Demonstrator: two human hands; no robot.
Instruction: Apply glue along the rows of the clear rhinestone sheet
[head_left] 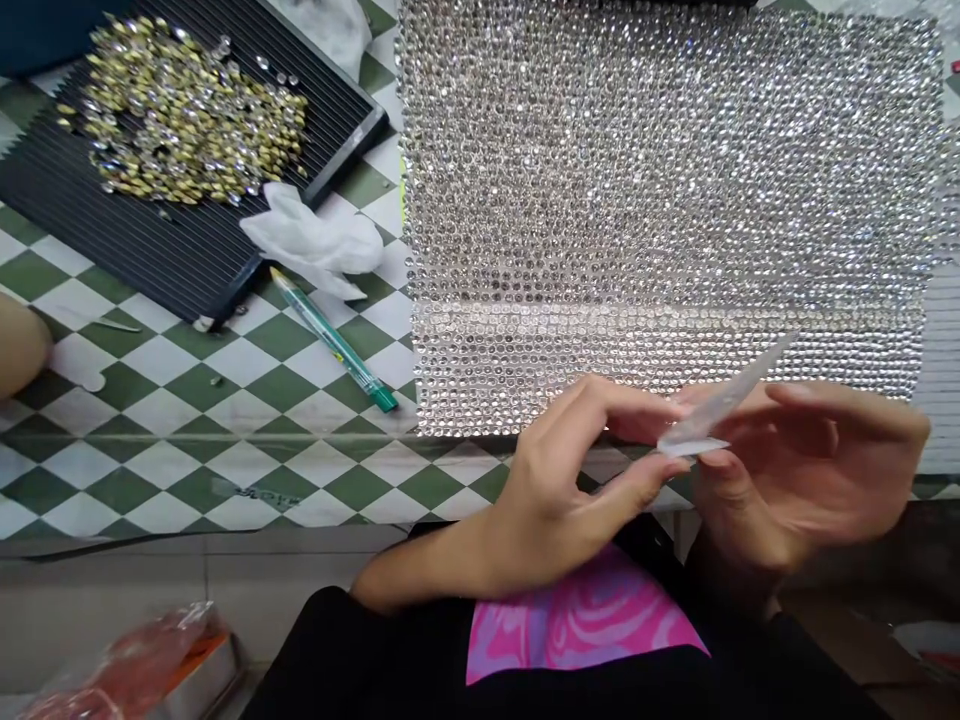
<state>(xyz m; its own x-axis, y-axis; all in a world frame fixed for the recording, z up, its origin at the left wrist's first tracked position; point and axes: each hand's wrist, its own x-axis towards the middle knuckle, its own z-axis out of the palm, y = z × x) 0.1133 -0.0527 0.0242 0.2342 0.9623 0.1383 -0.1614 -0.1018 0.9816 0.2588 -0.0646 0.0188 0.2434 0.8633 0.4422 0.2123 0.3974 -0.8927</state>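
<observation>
Strip: a clear plastic strip [720, 405], thin, tapered and glassy along its edges, held in the air by both hands, just off the near edge of the rhinestone sheet [660, 200], tilted with its far tip pointing up and away

Left hand: the left hand [570, 490] has thumb and forefinger together, pinching the strip's lower end

Right hand: the right hand [795, 470] is curled around the strip with the thumb against its underside and the fingers behind it; the blur leaves unclear whether it is clamped or only steadying

Risk: the strip is slim and smooth, so a loose pinch could let it slip and fall onto the sheet, where its hard edge could scrape or dislodge stones; a careless swing of the forearm could also catch the sheet's near edge

Nearby: a green pen [334, 340] lies on the checkered surface [202, 470] just left of the sheet, beside a crumpled white tissue [315, 238]

Rest: a black ribbed tray [180, 250] holds a heap of gold-backed stones [195, 110], a bare arm [19, 345] enters at the left edge, and an orange plastic bag [127, 665] sits below the surface
</observation>
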